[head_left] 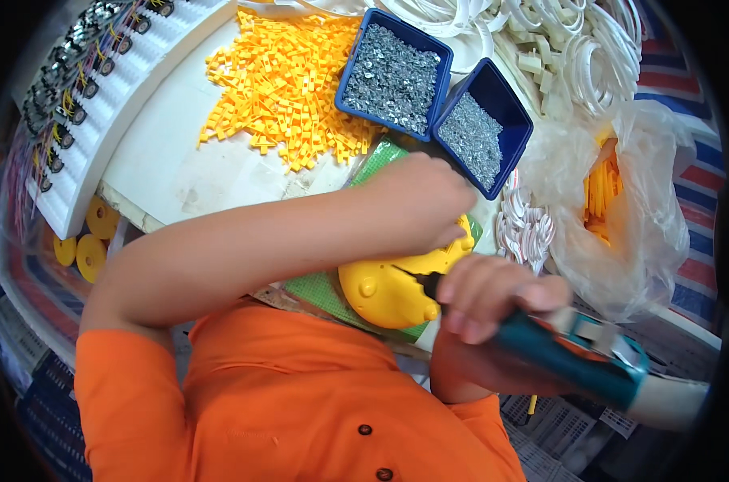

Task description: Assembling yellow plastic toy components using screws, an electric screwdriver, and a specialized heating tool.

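Observation:
My left hand [422,199] presses down on a round yellow plastic part [388,291] that lies on a green mat [322,291] at the near table edge. My right hand [493,296] grips a teal and orange power screwdriver [577,357]. Its dark tip touches the top of the yellow part just below my left hand. My left forearm crosses the table from the left. An orange shirt fills the lower part of the view.
Two blue bins of small silver screws [396,71] [481,132] stand beyond my hands. A heap of small yellow plastic pieces [284,80] lies behind. White plastic rings [589,48], a clear bag [629,201] and a white rack of wired parts [99,88] surround them.

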### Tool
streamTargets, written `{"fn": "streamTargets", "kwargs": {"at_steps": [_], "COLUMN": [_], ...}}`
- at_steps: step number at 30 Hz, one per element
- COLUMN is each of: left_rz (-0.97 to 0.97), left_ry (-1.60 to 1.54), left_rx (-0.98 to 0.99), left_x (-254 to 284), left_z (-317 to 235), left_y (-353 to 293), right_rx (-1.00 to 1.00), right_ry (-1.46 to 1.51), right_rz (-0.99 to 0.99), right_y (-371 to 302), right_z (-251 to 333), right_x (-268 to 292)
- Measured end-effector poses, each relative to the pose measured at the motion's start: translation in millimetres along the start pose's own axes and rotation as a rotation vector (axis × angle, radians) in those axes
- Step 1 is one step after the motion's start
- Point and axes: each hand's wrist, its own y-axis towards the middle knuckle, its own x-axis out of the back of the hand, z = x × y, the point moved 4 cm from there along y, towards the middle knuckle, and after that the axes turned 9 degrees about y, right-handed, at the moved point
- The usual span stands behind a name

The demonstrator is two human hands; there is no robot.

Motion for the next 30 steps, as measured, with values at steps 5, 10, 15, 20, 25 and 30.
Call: {"fn": "streamTargets", "kwargs": {"at_steps": [5, 10, 15, 20, 25, 30], "left_rz": [-0.321, -0.433, -0.503, -0.525, -0.478, -0.448], "left_ry": [-0.147, -0.174, -0.285, -0.272, -0.253, -0.216], "left_rx": [0.286, 0.446, 0.503, 0.521, 0.505, 0.492], "left_x": [36.6, 16.4, 9.0, 10.7, 10.6, 17.4], "left_z": [6.8, -9.0, -4.1, -3.2, -2.7, -4.7], "left_y": [-81.2, -102.8, -105.4, -105.9, -105.2, -99.6], "right_rx": [0.078, 0.03, -0.055, -0.193, -0.196, -0.195], "right_ry": [0.086, 0.178, 0.191, 0.194, 0.146, 0.25], "right_rz": [0.096, 0.102, 0.088, 0.076, 0.093, 0.009], "right_y": [21.4, 29.8, 34.7, 39.8, 37.3, 42.2], "right_z": [4.0, -25.8, -41.2, -49.3, -49.9, -38.1], "right_x": [18.4, 14.3, 5.5, -1.8, -3.1, 4.9]}}
